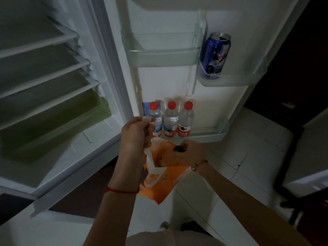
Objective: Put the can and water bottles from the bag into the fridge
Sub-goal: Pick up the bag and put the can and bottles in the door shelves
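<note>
An orange plastic bag [160, 183] hangs in front of the open fridge door. My left hand [136, 132] grips its white handle. My right hand [188, 153] reaches into the bag's mouth, its fingers curled round a dark green cap or top [177, 149]; what lies below it is hidden. Three red-capped water bottles [171, 119] stand side by side in the bottom door shelf [211, 134]. A blue can [215, 54] with an open top stands in the upper right door shelf [236, 80].
The fridge body [53, 86] is on the left with glass shelves and a green drawer [58, 121]. A clear door bin [163, 50] sits left of the can. White tiled floor [257, 148] lies to the right, with dark furniture [292, 86] beyond.
</note>
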Available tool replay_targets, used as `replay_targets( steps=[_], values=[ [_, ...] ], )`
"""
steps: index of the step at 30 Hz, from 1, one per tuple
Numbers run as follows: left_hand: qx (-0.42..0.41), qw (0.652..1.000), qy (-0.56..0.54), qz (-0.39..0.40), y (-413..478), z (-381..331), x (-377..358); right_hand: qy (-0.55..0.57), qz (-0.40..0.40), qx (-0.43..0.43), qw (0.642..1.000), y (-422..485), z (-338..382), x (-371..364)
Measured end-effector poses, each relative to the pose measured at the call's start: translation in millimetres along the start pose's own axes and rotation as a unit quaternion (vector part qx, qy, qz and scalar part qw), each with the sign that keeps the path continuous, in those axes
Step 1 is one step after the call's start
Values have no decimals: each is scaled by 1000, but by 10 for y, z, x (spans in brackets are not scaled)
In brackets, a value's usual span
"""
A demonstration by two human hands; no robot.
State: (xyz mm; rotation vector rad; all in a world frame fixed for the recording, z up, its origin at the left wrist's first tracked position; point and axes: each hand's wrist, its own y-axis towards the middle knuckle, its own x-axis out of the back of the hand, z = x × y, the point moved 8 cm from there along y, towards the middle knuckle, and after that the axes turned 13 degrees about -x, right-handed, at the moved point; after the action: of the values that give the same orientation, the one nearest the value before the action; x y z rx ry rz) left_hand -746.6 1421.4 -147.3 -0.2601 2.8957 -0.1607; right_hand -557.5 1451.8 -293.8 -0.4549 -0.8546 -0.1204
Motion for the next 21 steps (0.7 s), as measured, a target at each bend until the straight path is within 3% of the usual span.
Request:
replay_targets(
  steps=[5,13,21],
  values=[
    [7,1000,-1,0,2,158,-232,26,-122,35,992,-122,5,905],
    [-8,1000,15,-3,77,215,-410,127,-216,20,968,-16,-287,2111],
    [0,998,52,-20,120,280,-397,172,-262,88,946,227,-142,2330]
  ],
)
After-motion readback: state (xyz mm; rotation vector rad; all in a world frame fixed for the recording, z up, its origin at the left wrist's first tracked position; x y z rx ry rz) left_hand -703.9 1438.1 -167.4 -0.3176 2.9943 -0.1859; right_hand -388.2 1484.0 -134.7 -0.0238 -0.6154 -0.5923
